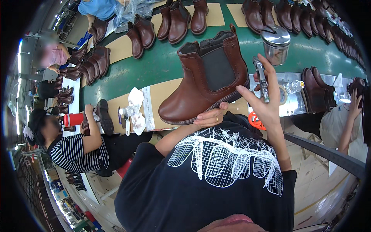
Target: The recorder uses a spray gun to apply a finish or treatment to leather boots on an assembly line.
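A brown leather ankle boot (189, 91) with dark elastic side panels and a pull tab at the heel is held up in front of me, toe to the left. My left hand (211, 117) supports it from below, fingers along the edge of the sole. At the heel side, my right hand (267, 92) holds a slim silver metal tool (262, 79), whose exact kind I cannot make out. The right thumb points at the heel, close to the sole edge. Behind the tool stands a shiny metal canister (276, 44) with a handled lid.
On the bench lie cardboard (162, 92), a small clear bottle (126, 111), white crumpled tissue (136, 98), a tape roll (283, 94) and an orange ring-shaped object (256, 121). More brown boots (176, 21) line the green table (154, 69). Co-workers sit at both sides; a metal bar (324, 151) runs at right.
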